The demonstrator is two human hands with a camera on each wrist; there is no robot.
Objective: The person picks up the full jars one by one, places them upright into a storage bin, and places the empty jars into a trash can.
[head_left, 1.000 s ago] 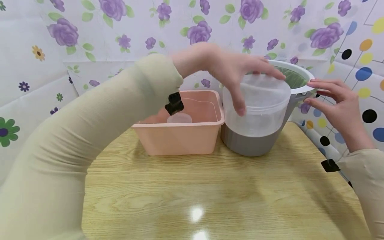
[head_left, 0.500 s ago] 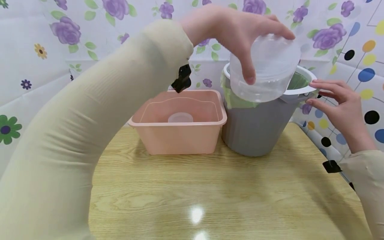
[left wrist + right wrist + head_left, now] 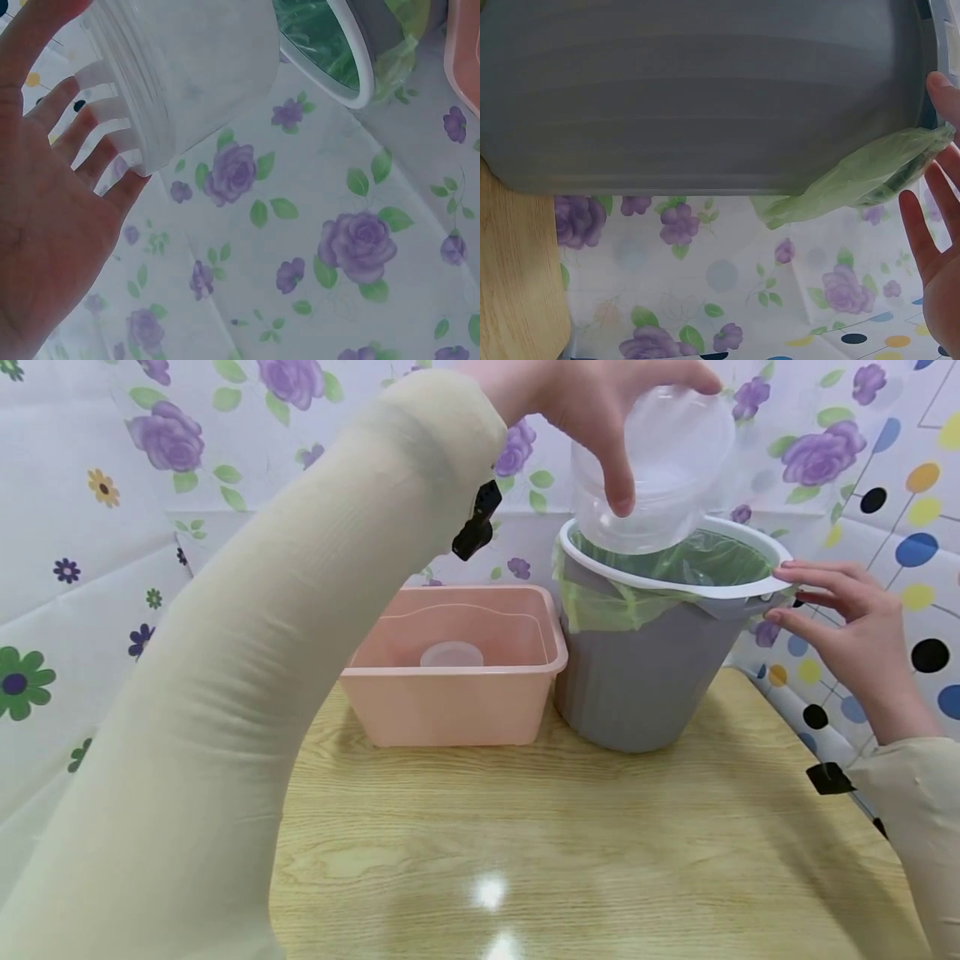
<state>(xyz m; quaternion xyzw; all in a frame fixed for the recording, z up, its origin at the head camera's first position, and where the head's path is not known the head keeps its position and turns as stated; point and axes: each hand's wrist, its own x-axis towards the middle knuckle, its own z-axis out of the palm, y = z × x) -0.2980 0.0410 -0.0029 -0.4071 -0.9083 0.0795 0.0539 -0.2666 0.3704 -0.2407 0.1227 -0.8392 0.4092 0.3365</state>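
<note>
My left hand (image 3: 592,406) grips a clear plastic tub (image 3: 671,468) from above, thumb on the near side and fingers spread along its far side. The tub tilts over the mouth of a grey trash can (image 3: 637,677), its lower edge overlapping the white rim in the head view. Ridges circle the tub (image 3: 202,67) near my fingertips in the left wrist view. My right hand (image 3: 858,627) pinches the can's right rim, with the thumb below and the fingers along the edge. A green bag (image 3: 611,606) lines the can and hangs over its rim.
Left of the can stands a pink plastic basin (image 3: 450,710) with a round translucent piece (image 3: 452,654) inside. Both stand on a wooden table (image 3: 487,827). Flowered sheeting (image 3: 168,439) covers the back and sides, and dotted sheeting (image 3: 900,527) is at the right.
My left hand has lifted the tub from in front of the can up to above its mouth, uncovering the can's front and the bag. My right hand stays at the rim.
</note>
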